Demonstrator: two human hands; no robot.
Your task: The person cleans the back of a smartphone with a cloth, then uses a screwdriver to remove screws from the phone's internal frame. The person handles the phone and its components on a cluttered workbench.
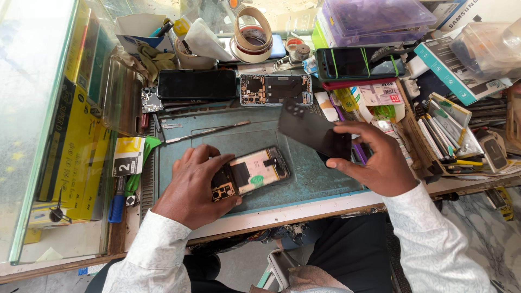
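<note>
Left hand (191, 187) grip on opened phone (251, 173), right hand (375, 160) holding black cover (312, 130), yellow boxes (73, 135) left

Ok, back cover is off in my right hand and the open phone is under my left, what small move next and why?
Probably set the black back cover down on a bare part of the blue mat. The right hand holds it in the air, while the left hand alone steadies the opened phone, whose insides are exposed.

The left hand (191, 187) hides one end of the opened phone (251, 172); forearms are cut off below.
</note>
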